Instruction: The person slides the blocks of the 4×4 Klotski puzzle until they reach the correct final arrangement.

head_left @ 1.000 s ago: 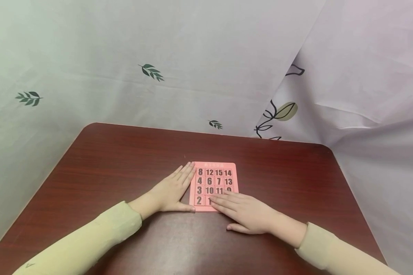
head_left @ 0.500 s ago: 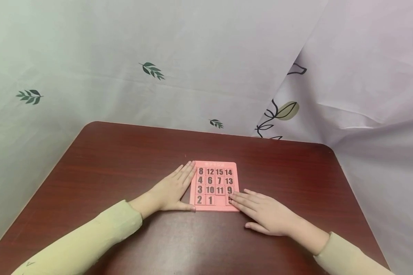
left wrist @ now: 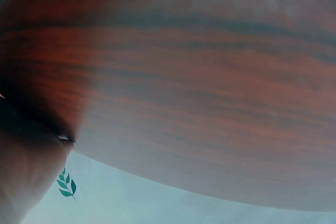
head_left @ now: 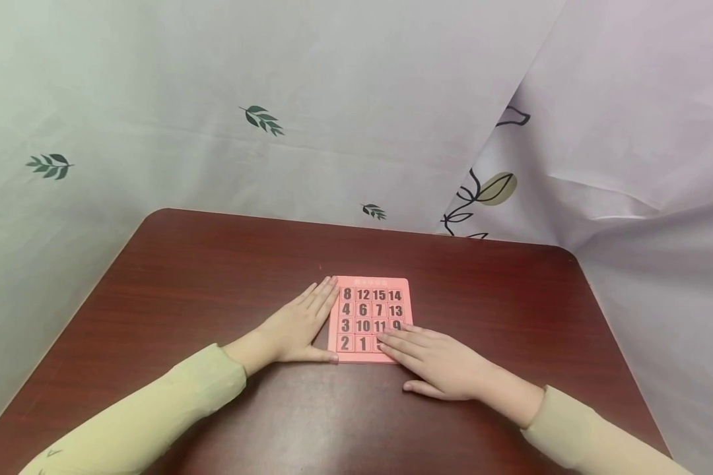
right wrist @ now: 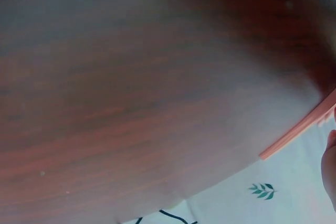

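Puzzle [head_left: 371, 311] was touched by left hand [head_left: 295, 326], fingers straight | tile [head_left: 377, 346] beneath straight fingertips of right hand [head_left: 442, 361], presumably being slid | lift likely needed

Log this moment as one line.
left hand: touches left edge of pink number puzzle | right hand: partly covers tile 5 | puzzle: flat on table

The right hand [head_left: 442, 364] hides the lower right corner of a board [head_left: 354, 358], covering much of the 5 tile [head_left: 377, 345] and part of the 9 tile [head_left: 396, 324]; the heading [head_left: 371, 282] is too faint to read. Both sleeves [head_left: 136, 412] run off the head view's bottom. Wrist views blur the table [left wrist: 210, 87], the right one cropping the board.
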{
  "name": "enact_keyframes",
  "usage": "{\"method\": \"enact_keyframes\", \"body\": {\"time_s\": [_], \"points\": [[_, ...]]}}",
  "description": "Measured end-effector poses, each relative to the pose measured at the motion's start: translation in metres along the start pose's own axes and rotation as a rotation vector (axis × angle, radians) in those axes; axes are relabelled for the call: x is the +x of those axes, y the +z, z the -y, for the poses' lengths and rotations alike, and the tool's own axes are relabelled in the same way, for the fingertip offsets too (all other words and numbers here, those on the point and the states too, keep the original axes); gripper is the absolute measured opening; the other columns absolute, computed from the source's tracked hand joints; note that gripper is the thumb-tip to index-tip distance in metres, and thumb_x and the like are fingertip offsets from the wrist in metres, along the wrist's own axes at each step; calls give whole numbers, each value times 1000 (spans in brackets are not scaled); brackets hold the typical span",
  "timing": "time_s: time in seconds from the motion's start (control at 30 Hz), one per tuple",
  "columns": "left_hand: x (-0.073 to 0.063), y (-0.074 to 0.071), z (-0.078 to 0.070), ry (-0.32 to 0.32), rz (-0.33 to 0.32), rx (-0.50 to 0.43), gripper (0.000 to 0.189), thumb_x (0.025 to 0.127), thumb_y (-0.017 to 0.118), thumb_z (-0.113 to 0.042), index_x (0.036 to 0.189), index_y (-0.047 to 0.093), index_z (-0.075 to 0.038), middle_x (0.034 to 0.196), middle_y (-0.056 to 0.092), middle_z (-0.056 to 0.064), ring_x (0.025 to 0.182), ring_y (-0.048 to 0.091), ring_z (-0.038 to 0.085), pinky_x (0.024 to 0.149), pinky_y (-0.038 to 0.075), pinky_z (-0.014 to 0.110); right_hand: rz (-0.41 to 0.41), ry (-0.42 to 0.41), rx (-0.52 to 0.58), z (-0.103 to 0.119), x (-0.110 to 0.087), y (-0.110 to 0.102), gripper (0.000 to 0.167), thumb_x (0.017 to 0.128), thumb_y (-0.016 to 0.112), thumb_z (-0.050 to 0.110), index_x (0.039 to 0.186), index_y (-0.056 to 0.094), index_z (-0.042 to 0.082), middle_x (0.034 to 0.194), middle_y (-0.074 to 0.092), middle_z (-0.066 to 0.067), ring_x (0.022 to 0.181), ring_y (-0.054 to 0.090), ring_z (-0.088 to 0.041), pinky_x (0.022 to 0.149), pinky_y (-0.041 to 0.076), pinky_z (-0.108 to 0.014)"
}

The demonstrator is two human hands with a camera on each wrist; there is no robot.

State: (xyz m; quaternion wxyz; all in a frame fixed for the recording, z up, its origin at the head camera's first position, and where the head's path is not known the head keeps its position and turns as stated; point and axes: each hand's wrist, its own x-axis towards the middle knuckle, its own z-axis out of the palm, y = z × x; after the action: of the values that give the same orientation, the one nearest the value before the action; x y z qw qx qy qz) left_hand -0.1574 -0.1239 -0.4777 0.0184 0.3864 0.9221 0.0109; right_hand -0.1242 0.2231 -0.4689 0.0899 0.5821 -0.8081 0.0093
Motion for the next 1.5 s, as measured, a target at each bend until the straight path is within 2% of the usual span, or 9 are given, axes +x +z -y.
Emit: {"method": "enact_keyframes", "body": {"time_s": [0.1, 0.33, 0.4, 0.67, 0.9, 1.0, 1.2, 1.4, 1.5], "points": [[1, 0, 0, 0, -2, -2, 127, 88, 59, -83, 165, 19, 10, 175, 13, 30, 165, 17, 41, 135, 23, 50, 15, 10, 5, -1, 1, -2, 71, 102, 65, 48, 158, 49, 7, 164, 51, -8, 153, 49, -26, 124, 43, -43], [2, -2, 0, 2, -1, -6, 128, 88, 59, -83, 165, 18, 10, 175, 13, 30, 165, 16, 41, 135, 22, 49, 20, 66, 19, -9, -1, -7, 72, 101, 67, 47, 159, 48, 8, 166, 48, -7, 154, 48, -25, 134, 19, -33], [2, -2, 0, 1, 3, -4, 128, 88, 58, -84, 165, 18, 10, 175, 12, 29, 165, 16, 41, 136, 22, 49, 21, 82, 12, -11, -2, -7, 73, 101, 66, 48, 159, 48, 8, 166, 48, -7, 154, 47, -24, 134, 19, -32], [2, -2, -1, -2, 6, 0, 128, 88, 58, -84, 165, 19, 10, 175, 13, 30, 165, 16, 41, 135, 22, 49, 10, 108, 13, -18, -8, -4, 73, 100, 68, 47, 158, 50, 7, 167, 48, -9, 154, 47, -24, 129, 33, -40], [2, -2, -1, -3, 4, 2, 128, 88, 58, -84, 165, 18, 10, 175, 13, 30, 165, 16, 41, 135, 23, 49, -3, 90, 29, -7, -15, -5, 72, 100, 69, 46, 157, 51, 5, 163, 52, -10, 152, 50, -24, 121, 45, -48], [1, -2, -1, -4, 8, 1, 128, 88, 58, -84, 165, 18, 10, 175, 12, 30, 165, 16, 41, 135, 22, 49, -21, 76, 21, 0, -18, -5, 72, 100, 69, 47, 156, 52, 5, 161, 54, -10, 150, 52, -23, 122, 44, -47], [0, -3, -1, -7, 3, 7, 127, 88, 58, -83, 165, 20, 10, 175, 13, 30, 165, 17, 41, 135, 23, 50, -39, 72, 9, 8, -20, -4, 72, 101, 66, 49, 155, 53, 4, 161, 54, -11, 150, 53, -24, 130, 30, -37], [0, -1, -1, -9, 11, -2, 127, 88, 58, -83, 165, 19, 10, 176, 12, 29, 166, 16, 40, 135, 23, 49, -27, 91, 21, 1, -18, -5, 72, 99, 69, 48, 156, 52, 6, 162, 53, -10, 150, 52, -24, 122, 44, -47], [0, -1, -2, -12, 15, -3, 127, 88, 58, -83, 166, 18, 9, 176, 12, 28, 166, 16, 40, 135, 23, 49, 6, 137, 47, -8, -14, -5, 73, 100, 68, 48, 158, 50, 7, 165, 50, -9, 153, 49, -25, 124, 43, -48]]}}
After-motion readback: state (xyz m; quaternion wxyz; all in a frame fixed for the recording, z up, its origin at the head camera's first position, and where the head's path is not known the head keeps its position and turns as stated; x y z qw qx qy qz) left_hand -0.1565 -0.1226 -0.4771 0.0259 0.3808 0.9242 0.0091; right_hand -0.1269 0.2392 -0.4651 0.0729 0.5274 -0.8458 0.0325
